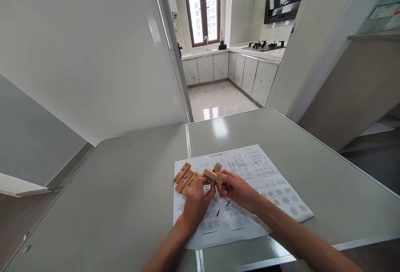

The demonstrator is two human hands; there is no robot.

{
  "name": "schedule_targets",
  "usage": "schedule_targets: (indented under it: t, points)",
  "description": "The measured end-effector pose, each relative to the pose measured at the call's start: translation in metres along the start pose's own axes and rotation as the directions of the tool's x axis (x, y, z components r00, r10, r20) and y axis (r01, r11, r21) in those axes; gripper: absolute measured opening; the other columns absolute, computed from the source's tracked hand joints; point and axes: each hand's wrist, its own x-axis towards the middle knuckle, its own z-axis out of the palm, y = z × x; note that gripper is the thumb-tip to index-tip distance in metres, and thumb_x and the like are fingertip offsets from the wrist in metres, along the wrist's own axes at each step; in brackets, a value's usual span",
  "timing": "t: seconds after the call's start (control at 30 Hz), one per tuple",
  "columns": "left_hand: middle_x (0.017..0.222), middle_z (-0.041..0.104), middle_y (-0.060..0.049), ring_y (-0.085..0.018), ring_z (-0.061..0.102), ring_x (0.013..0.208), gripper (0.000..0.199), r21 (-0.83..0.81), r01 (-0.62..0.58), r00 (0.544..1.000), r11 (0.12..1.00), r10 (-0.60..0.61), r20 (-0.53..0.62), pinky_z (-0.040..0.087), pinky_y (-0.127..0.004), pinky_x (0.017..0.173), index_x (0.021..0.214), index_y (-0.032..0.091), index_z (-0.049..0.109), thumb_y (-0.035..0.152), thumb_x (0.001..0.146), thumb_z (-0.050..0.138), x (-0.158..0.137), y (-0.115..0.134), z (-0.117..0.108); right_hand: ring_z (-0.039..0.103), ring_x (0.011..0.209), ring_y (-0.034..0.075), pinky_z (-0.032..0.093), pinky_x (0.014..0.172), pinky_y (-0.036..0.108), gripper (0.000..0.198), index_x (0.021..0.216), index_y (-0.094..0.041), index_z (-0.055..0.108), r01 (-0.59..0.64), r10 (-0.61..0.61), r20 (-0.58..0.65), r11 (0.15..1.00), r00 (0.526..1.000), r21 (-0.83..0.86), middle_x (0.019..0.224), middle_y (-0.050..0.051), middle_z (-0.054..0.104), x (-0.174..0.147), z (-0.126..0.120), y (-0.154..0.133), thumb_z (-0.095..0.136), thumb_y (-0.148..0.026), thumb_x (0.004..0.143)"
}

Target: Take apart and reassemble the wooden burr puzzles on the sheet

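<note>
Both my hands hold a small assembly of light wooden puzzle pieces above a printed sheet. My left hand pinches it from the left, and my right hand grips its right end. One block sticks up at an angle from the assembly, and a dark mark shows on the face turned toward me. Just left of my left hand, several reddish-brown notched wooden pieces lie side by side on the sheet. The instruction sheet carries rows of small line drawings; my hands and forearms cover part of it.
A grey-green table with a pale seam extends under the sheet. A white wall panel rises beyond its far left edge. Past the doorway are kitchen cabinets, a gas hob and a window.
</note>
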Motion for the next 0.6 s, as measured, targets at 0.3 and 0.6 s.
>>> schedule_targets:
  t: [0.3, 0.6]
  points:
    - [0.105, 0.073, -0.007, -0.020, 0.077, 0.093, 0.012, -0.083, 0.061, 0.996, 0.995, -0.066, -0.057, 0.065, -0.032, 0.078, 0.106, 0.020, 0.058, 0.017, 0.096, 0.064, -0.001, -0.004, 0.003, 0.056, 0.070, 0.013, 0.048, 0.070, 0.026, 0.033, 0.088, -0.018, 0.065, 0.034, -0.027, -0.052, 0.991, 0.998, 0.131, 0.079, 0.002, 0.065, 0.002, -0.001, 0.005, 0.085, -0.043, 0.083]
    - [0.112, 0.074, -0.009, -0.021, 0.075, 0.102, 0.010, -0.039, -0.007, 0.997, 0.999, 0.004, -0.075, 0.064, -0.035, 0.086, 0.106, 0.021, 0.063, 0.016, 0.098, 0.062, 0.001, -0.004, -0.001, 0.057, 0.070, 0.012, 0.051, 0.072, 0.027, 0.034, 0.094, -0.019, 0.072, 0.043, -0.022, -0.117, 0.982, 0.993, 0.184, 0.089, 0.003, 0.068, 0.005, -0.010, 0.004, 0.090, -0.042, 0.076]
